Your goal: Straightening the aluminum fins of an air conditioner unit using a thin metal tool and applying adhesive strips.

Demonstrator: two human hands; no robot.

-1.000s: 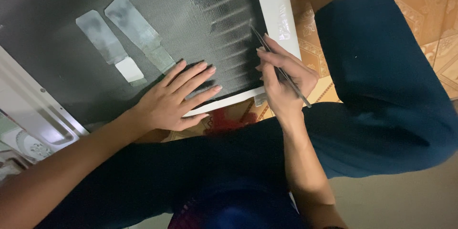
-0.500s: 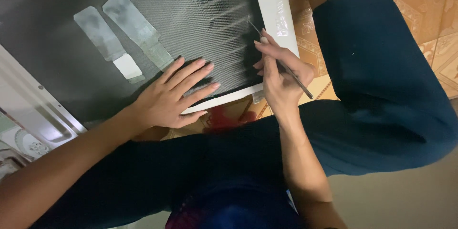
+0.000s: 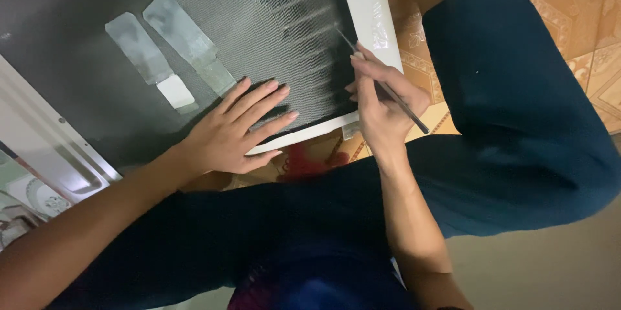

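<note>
The left hand (image 3: 229,130) lies flat, fingers spread and gripping nothing, on the dark finned panel (image 3: 213,25) near its lower white edge. The right hand (image 3: 381,100) pinches a thin metal tool (image 3: 388,90), perhaps a pick, its tip at the fins beside the panel's right white frame (image 3: 365,0). Two grey tape strips (image 3: 162,51) stick nearer the left edge.

Left hand (image 3: 229,132) lies flat on the finned panel (image 3: 129,12); right hand (image 3: 381,100), beside it (at the panel's frame), holds a thin tool (image 3: 388,90), perhaps touching the fins.
</note>
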